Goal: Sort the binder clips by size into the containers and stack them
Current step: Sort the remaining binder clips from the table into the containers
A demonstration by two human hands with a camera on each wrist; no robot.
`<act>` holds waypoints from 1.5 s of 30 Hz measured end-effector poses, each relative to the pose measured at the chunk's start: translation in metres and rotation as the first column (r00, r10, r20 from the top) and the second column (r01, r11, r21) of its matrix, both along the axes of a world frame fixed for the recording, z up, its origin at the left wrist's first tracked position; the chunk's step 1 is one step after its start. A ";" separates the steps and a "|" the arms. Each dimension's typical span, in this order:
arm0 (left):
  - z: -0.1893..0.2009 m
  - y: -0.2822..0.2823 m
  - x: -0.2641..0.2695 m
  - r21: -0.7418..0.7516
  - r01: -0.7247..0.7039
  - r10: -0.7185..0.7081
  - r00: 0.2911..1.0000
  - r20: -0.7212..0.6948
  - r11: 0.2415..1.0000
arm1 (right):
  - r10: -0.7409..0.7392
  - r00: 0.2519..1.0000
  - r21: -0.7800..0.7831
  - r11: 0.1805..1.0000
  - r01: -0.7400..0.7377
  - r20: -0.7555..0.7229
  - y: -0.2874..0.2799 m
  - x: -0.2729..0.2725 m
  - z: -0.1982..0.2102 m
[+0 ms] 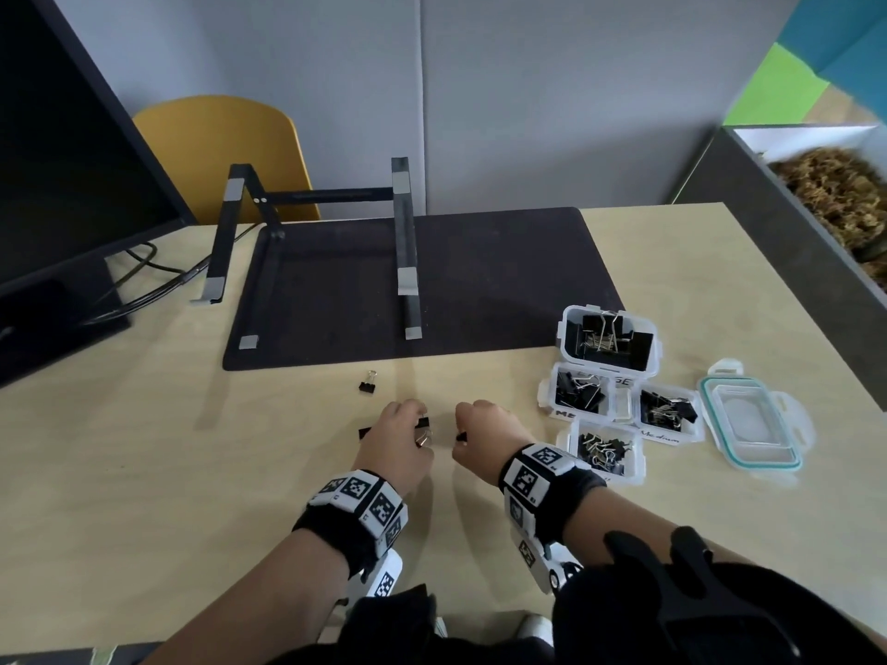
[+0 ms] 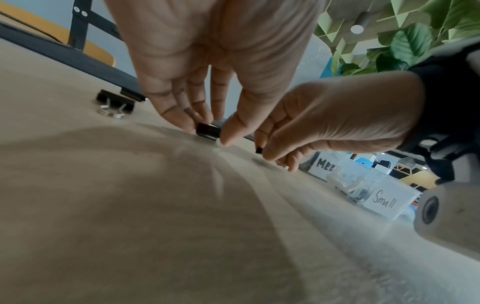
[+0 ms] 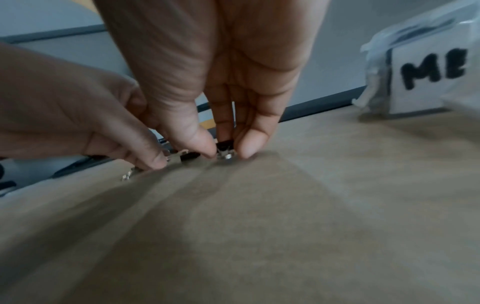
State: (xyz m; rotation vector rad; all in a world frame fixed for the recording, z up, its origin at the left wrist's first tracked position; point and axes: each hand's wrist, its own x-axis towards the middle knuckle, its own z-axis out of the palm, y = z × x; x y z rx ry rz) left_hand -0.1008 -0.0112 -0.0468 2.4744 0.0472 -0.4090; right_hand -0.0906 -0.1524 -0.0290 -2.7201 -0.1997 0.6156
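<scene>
1. While most binder clips already fill the four open containers (image 1: pixel 607 345) at three o'clock, sorting is nearly done.
2. Left hand (image 1: pixel 398 436) pinches a black clip (image 2: pixel 207 130) on the table (image 1: pixel 144 448); right hand (image 1: pixel 480 431) pinches a smaller clip (image 3: pixel 224 148).
3. One stray clip (image 1: pixel 368 382) lies at eleven o'clock.
4. Lid (image 1: pixel 751 422) is off; stacking not yet done.

A pale wooden surface (image 1: pixel 144 424) is seen, bearing a dark mat (image 1: pixel 480 290) toward its far edge, clear containers (image 1: pixel 608 343) near the right edge, a lid (image 1: pixel 753 424), and a loose binder clip (image 1: pixel 367 382).
</scene>
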 end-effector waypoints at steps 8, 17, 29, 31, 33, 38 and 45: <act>0.012 -0.045 -0.003 -0.166 0.123 -0.106 0.988 0.109 0.978 | -0.199 0.977 0.172 0.968 0.183 0.083 -0.067 -0.019 0.025; 0.028 -0.101 -0.008 -0.203 0.282 -0.248 0.952 0.178 0.938 | -0.377 0.924 0.165 0.917 0.364 0.056 -0.147 -0.038 0.034; 0.030 -0.142 -0.013 -0.242 0.380 -0.324 0.914 0.243 0.893 | -0.392 0.914 0.282 0.893 0.352 0.102 -0.151 -0.045 0.032; 0.029 -0.126 -0.011 -0.232 0.318 -0.255 0.930 0.267 0.919 | -0.359 0.927 0.298 0.902 0.313 0.111 -0.142 -0.041 0.038; 0.028 -0.104 -0.009 -0.215 0.245 -0.181 0.943 0.281 0.945 | -0.319 0.942 0.305 0.912 0.274 0.108 -0.129 -0.037 0.043; 0.021 -0.049 -0.002 -0.127 0.083 -0.059 0.982 0.180 0.988 | -0.176 0.980 0.297 0.945 0.140 0.097 -0.087 -0.023 0.045; 0.013 0.016 0.004 0.247 -0.119 0.117 0.993 0.025 0.962 | 0.064 0.997 0.198 0.979 -0.053 -0.051 -0.022 -0.005 0.022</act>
